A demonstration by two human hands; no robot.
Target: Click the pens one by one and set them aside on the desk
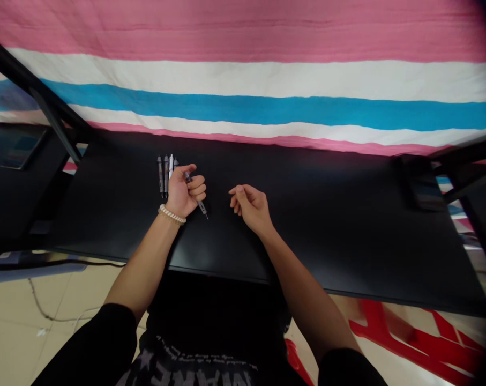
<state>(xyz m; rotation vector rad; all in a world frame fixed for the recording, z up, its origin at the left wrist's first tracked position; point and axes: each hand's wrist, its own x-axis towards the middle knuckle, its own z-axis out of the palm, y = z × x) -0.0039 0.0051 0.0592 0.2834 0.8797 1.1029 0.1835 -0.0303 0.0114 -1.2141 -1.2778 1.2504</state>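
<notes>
My left hand (185, 191), with a braided bracelet at its wrist, is closed around a dark-and-grey pen (202, 207) whose tip points down and to the right. Just left of that hand, several pens (161, 176) lie side by side on the black table (331, 225); one of them is white (171, 163), and the hand partly covers the row. My right hand (249, 205) is above the middle of the table, its fingers curled and pressed together. Whether anything small is between those fingers cannot be made out.
Behind the table hangs a striped cloth (267, 110) in pink, white and blue. A dark phone-like object (421, 182) lies at the table's right end. Black metal bars (55, 123) rise at the left. Red plastic stools (411, 338) stand below on the right.
</notes>
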